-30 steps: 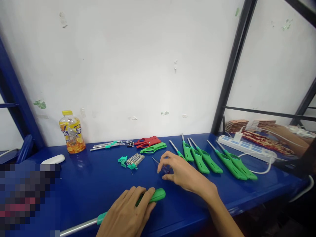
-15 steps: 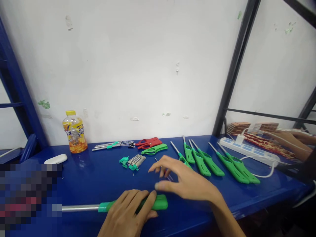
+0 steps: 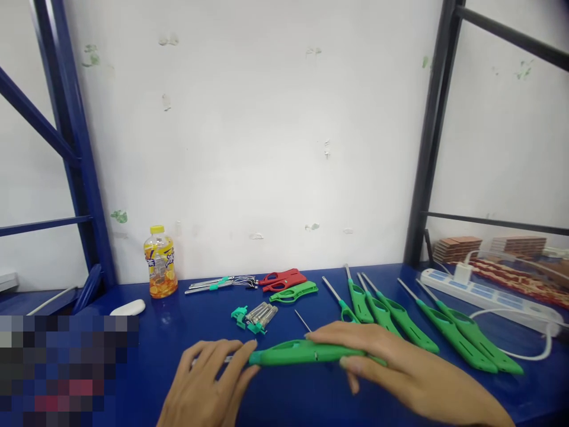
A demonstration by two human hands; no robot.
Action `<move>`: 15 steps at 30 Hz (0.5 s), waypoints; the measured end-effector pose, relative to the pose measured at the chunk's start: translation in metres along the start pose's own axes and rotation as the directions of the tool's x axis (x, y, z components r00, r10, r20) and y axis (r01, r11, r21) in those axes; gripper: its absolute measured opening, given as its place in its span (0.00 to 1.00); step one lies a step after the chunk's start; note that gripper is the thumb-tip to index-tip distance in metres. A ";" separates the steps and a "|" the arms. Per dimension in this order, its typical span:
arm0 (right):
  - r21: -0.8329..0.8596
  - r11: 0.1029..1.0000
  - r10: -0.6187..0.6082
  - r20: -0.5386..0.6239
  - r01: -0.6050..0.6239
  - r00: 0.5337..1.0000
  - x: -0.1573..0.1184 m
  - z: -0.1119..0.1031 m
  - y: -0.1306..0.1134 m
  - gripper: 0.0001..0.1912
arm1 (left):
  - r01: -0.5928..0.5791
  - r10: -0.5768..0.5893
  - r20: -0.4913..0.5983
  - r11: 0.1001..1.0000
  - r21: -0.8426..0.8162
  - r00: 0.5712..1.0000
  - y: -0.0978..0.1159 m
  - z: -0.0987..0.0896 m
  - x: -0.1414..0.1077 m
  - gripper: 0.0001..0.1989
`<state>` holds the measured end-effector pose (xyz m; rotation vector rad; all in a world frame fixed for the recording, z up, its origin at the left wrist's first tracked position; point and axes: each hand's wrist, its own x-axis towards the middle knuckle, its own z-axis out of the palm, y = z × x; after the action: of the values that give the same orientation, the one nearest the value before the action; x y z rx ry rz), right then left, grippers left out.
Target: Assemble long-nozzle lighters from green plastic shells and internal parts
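A green long-necked gas lighter (image 3: 302,353) lies crosswise between my hands, just above or on the blue table. My left hand (image 3: 208,379) is closed around its metal tube near the teal collar, covering most of the tube. Fingers of my right hand (image 3: 395,367) wrap the handle's right end, thumb on the near side and the other fingers over the top. Behind the lighter, a thin screwdriver-like shaft (image 3: 303,320) points up and left, its other end hidden by my right hand.
Finished-looking green lighters (image 3: 411,326) lie at right. Farther back are red handle shells (image 3: 284,279), a green shell (image 3: 294,292), metal tubes with wires (image 3: 213,286), small clear cylinders (image 3: 262,314) and teal parts (image 3: 240,315). A drink bottle (image 3: 160,264) stands left; a power strip (image 3: 489,299) lies right.
My left hand has moved from the lighter's handle to its tube. My right hand, free before, now grips the handle. The lighter sits farther right in view, and the camera view has shifted.
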<state>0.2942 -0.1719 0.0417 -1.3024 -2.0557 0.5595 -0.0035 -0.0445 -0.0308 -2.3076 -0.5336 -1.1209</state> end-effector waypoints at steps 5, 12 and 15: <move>0.173 0.983 0.064 -0.061 -0.052 0.996 -0.002 -0.007 0.008 0.22 | 0.020 -0.030 -0.090 0.995 -0.101 0.995 -0.010 0.003 0.010 0.17; 0.548 0.834 -0.026 0.160 -0.067 0.987 0.009 0.014 0.008 0.17 | -0.025 0.011 -0.089 0.988 -0.151 0.996 -0.006 0.006 0.005 0.14; 0.586 0.809 -0.106 0.202 -0.034 0.974 0.010 0.016 0.007 0.20 | -0.018 0.008 -0.057 0.986 -0.169 0.998 -0.004 0.007 0.003 0.14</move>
<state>0.2839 -0.1599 0.0286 -0.8495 -1.8429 1.2624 -0.0001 -0.0369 -0.0311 -2.4109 -0.4159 -1.2646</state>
